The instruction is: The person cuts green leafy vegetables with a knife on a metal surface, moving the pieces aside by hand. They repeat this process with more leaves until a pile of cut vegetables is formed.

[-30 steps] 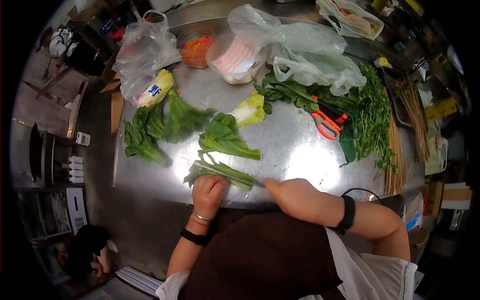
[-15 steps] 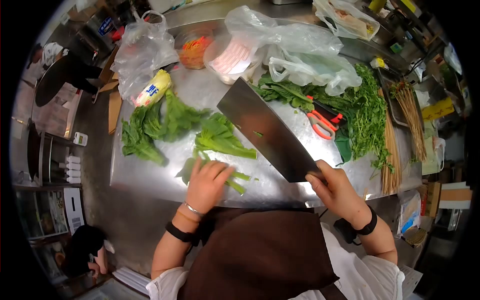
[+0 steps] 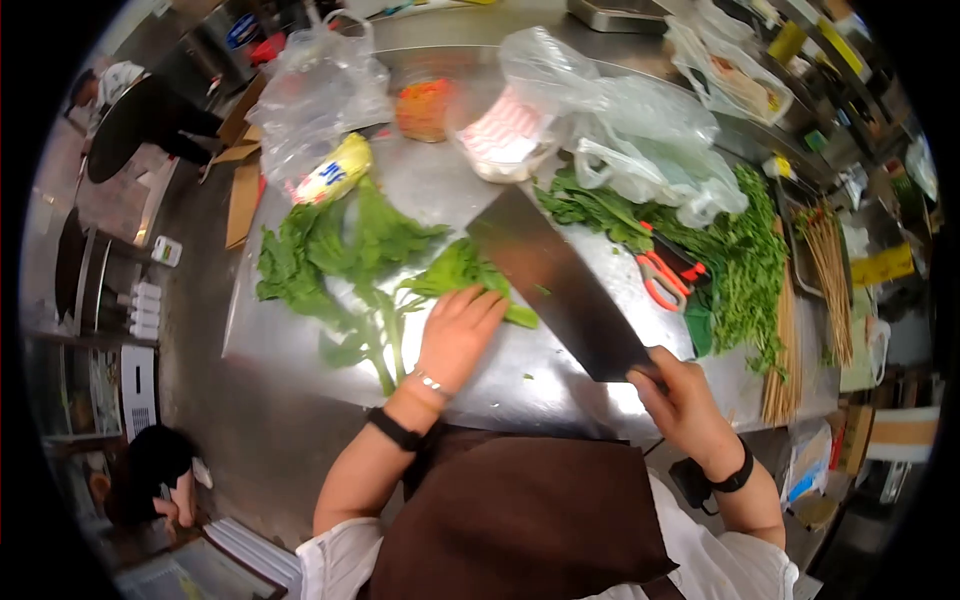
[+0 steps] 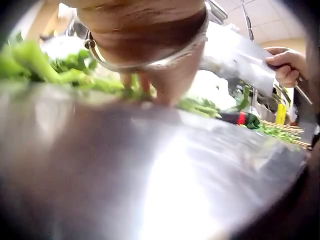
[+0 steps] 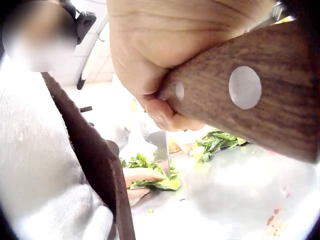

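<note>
My right hand (image 3: 690, 410) grips the wooden handle (image 5: 215, 95) of a cleaver (image 3: 560, 285), its broad dark blade angled up to the left above the table. My left hand (image 3: 455, 340) reaches over a leafy green with a pale stalk (image 3: 519, 316), fingers extended and touching it; the palm side is hidden in the head view. Left of this hand, several leafy greens (image 3: 345, 235) lie in a loose pile, with long cut stalks (image 3: 385, 345) pointing toward the table's front edge.
On the metal table (image 3: 290, 355) stand a bowl of orange-red shreds (image 3: 424, 110), a bowl with pink slices (image 3: 500, 130) and plastic bags (image 3: 650, 120). Orange-handled scissors (image 3: 665, 280), bunched herbs (image 3: 740, 290) and wooden skewers (image 3: 783, 350) lie on the right. Another person (image 3: 160, 470) crouches at lower left.
The cleaver has come up from the stalk on the table and is held raised. My left hand has left the cut green, now lying by the left pile, and moved to another leafy green.
</note>
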{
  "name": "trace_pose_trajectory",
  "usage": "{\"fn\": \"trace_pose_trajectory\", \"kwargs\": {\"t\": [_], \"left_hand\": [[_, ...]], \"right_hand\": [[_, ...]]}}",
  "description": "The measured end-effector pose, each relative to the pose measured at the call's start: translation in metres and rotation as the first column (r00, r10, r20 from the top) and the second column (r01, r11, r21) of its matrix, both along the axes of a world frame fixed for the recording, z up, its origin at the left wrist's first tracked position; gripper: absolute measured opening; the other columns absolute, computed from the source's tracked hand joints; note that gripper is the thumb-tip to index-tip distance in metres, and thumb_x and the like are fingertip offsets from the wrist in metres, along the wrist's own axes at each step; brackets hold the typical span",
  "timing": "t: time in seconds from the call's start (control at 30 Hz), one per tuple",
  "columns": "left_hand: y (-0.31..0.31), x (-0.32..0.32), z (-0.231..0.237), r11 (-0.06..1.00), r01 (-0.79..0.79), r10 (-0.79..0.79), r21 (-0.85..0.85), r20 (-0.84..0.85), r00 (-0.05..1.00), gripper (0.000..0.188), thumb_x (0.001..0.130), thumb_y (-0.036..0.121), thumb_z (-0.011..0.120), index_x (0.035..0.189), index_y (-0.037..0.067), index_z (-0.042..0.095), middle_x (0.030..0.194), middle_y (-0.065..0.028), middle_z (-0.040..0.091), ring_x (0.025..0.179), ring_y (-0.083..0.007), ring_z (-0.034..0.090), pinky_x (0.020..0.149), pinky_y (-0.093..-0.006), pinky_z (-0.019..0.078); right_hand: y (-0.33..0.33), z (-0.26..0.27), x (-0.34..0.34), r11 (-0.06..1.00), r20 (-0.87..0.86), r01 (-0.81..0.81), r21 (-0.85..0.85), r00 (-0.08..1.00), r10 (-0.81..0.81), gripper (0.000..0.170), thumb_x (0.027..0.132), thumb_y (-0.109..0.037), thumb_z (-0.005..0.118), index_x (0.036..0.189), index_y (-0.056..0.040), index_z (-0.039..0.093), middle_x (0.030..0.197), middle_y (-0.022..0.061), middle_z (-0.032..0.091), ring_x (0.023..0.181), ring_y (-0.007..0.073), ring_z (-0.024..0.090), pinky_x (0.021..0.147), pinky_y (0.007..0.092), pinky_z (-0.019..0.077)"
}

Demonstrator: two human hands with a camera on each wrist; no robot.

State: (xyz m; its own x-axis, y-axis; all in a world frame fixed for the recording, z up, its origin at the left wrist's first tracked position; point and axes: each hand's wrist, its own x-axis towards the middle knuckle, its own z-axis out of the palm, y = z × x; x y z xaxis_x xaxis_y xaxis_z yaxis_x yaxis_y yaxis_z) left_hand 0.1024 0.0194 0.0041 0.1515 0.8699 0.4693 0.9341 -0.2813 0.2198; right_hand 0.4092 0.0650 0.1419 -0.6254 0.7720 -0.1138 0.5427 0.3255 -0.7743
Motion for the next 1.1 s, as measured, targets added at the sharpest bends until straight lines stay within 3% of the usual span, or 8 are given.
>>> {"fn": "trace_pose_trajectory", "kwargs": {"t": [0.1,0.23,0.33,0.43,0.53,0.67,1.1], "left_hand": [[0.013,0.001,0.009,0.982,-0.021,0.02,-0.186,-0.007,1.0,0.035,0.083,0.012,0.064,0.116,0.01,0.072,0.121,-0.0058,0.071,0.115,-0.0253,0.065,0.105,-0.0456,0.0484],[-0.002,0.005,0.037,0.994,0.048,-0.05,0.095,0.017,0.999,0.028,0.081,0.011,0.065,0.108,0.009,0.073,0.117,-0.0054,0.071,0.111,-0.0242,0.066,0.102,-0.0441,0.0514],[-0.035,0.01,0.017,0.989,0.141,-0.144,0.038,0.071,0.987,0.025,0.079,0.01,0.067,0.103,0.008,0.074,0.114,-0.0061,0.071,0.109,-0.0259,0.067,0.097,-0.0421,0.0544],[-0.042,0.018,0.014,0.998,0.045,-0.053,0.053,0.162,0.985,0.023,0.073,0.006,0.07,0.097,0.006,0.073,0.11,-0.0063,0.071,0.103,-0.0269,0.067,0.087,-0.0408,0.0571],[-0.048,0.019,0.007,1.0,-0.002,-0.002,0.025,0.161,0.987,0.024,0.072,0.006,0.07,0.096,0.006,0.074,0.11,-0.0065,0.071,0.103,-0.0275,0.067,0.084,-0.0402,0.0567],[-0.045,0.018,0.006,0.99,0.016,-0.041,0.137,0.18,0.983,0.025,0.071,0.005,0.07,0.095,0.004,0.074,0.103,-0.0069,0.071,0.097,-0.0277,0.068,0.078,-0.0386,0.0567],[-0.037,0.019,0.003,0.989,0.011,-0.042,0.145,0.212,0.976,0.021,0.07,0.004,0.07,0.09,0.001,0.073,0.097,-0.0081,0.071,0.094,-0.0275,0.068,0.078,-0.0405,0.0576]], "right_hand": [[0.0,-0.008,0.005,0.999,0.015,0.022,-0.044,1.0,-0.022,0.013,0.1,-0.006,0.066,0.107,-0.0004,0.057,0.073,0.0167,0.066,0.057,0.0306,0.059,0.056,0.0361,0.0467],[0.0,-0.011,0.01,0.996,0.016,0.032,-0.078,0.999,-0.031,0.015,0.1,-0.006,0.066,0.109,0.0001,0.057,0.073,0.017,0.066,0.055,0.0294,0.057,0.054,0.0356,0.0453],[-0.005,-0.004,0.012,0.994,0.046,-0.002,-0.108,0.999,0.007,0.014,0.1,-0.008,0.066,0.108,-0.0014,0.057,0.07,0.0164,0.063,0.058,0.0332,0.061,0.055,0.0377,0.0466],[-0.006,-0.003,0.007,0.993,0.076,-0.083,-0.088,0.993,0.089,0.013,0.1,-0.009,0.065,0.109,-0.0043,0.059,0.069,0.0156,0.061,0.063,0.0363,0.064,0.057,0.0426,0.0481],[-0.007,-0.009,0.001,0.983,0.097,-0.177,0.046,0.98,0.172,0.015,0.098,-0.01,0.066,0.111,-0.005,0.059,0.071,0.0162,0.063,0.066,0.0386,0.065,0.058,0.0455,0.0488],[0.001,-0.011,-0.008,0.957,0.151,-0.258,0.135,0.96,0.237,0.015,0.098,-0.011,0.066,0.111,-0.0059,0.059,0.07,0.0163,0.063,0.066,0.0408,0.064,0.058,0.0489,0.0484],[0.014,-0.023,-0.011,0.942,0.193,-0.326,0.084,0.932,0.306,0.023,0.097,-0.012,0.065,0.119,-0.0064,0.059,0.067,0.0151,0.063,0.062,0.0397,0.064,0.057,0.0488,0.0493]]}}
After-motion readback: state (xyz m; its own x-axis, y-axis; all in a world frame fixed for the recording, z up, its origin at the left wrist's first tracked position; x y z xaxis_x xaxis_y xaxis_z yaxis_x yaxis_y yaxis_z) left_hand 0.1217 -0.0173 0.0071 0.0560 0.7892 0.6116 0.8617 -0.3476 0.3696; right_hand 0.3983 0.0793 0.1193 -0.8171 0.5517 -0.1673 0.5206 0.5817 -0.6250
